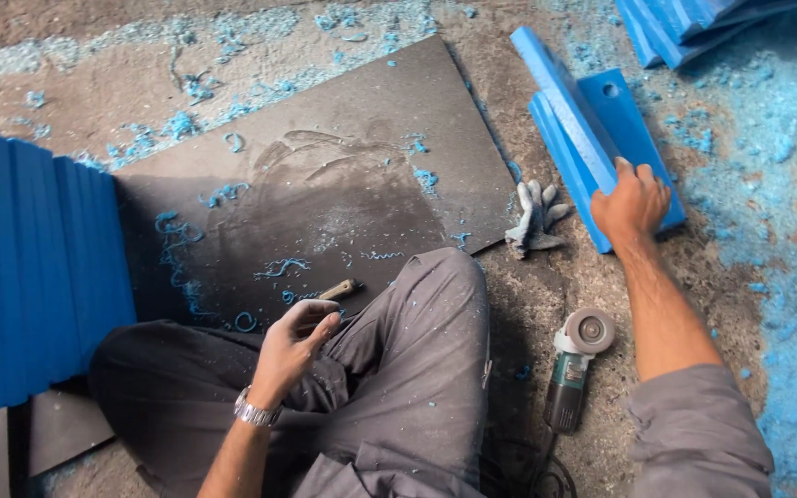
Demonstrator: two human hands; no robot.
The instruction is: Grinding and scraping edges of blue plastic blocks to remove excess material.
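Two blue plastic pieces (592, 138) lie stacked on the concrete floor (528, 304), right of the dark rubber mat (325, 175). They look rigid, thick, probably moderately heavy, with smooth faces that may be slick under shavings. Take hold along the long edges or the near end, not the flat face. Your right hand (634, 201) rests on the near end of the lower slab, fingers curled over its edge, gripping. Your left hand (295, 343) sits over your knee, closed around a wooden-handled tool (336, 290) whose tip points at the mat. An angle grinder (572, 364) lies by your right forearm; a crumpled work glove (534, 217) sits just left of the slabs.
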